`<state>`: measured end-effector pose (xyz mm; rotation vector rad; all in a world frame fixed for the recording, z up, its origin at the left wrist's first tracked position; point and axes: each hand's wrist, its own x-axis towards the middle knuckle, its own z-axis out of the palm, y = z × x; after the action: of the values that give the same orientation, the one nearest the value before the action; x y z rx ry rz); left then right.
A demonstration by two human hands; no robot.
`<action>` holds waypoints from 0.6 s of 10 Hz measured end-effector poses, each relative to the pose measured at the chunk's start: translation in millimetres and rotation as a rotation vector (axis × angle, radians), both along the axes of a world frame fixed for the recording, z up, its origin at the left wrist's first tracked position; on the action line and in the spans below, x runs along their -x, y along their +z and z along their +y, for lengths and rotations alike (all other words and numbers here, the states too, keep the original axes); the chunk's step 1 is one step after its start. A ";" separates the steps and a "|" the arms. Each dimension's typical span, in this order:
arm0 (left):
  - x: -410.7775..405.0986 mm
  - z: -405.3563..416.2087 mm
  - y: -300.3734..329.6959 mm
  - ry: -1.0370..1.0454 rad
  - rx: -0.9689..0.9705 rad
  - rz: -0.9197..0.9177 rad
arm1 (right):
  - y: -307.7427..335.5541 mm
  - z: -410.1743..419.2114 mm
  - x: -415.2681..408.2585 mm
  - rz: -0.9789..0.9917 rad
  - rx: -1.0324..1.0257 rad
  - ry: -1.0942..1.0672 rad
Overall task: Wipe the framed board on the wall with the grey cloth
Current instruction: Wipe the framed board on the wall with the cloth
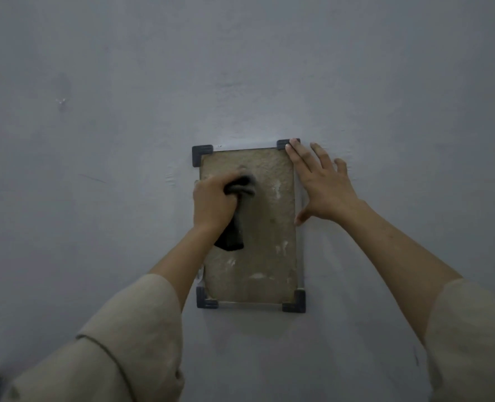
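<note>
Head view is showing the framed board (265,227) hanging on the grey wall (240,68). Left hand (214,203) is gripping the bunched grey cloth (239,210) against the board's upper left area. Right hand (323,185) is lying flat, fingers spread, touching the board's upper right edge and corner bracket (284,144).
</note>
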<state>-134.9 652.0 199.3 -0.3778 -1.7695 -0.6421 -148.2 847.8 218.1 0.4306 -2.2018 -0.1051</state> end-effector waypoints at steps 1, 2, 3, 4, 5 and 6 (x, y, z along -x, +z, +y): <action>-3.5 -6.8 4.3 -0.011 0.223 -0.046 | 0.9 0.5 -0.6 -0.007 0.007 0.005; -0.3 -9.2 14.2 0.073 -0.135 0.014 | 0.6 0.7 -1.1 -0.005 0.006 0.003; -1.7 -0.2 6.8 0.046 -0.044 0.001 | 0.5 0.4 -1.3 -0.004 0.006 0.004; -4.2 -2.0 4.8 -0.026 0.258 -0.037 | 0.6 1.0 -0.9 -0.002 0.005 0.006; -0.6 -9.1 12.8 0.060 -0.039 0.032 | 0.0 1.5 -1.0 0.000 0.004 0.008; -1.8 -6.4 7.6 0.046 -0.028 0.014 | 0.0 1.5 -1.4 0.003 0.000 0.008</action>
<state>-133.1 645.6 206.9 -0.3204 -1.7495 -0.6294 -146.8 849.2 218.1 0.4387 -2.1967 -0.1013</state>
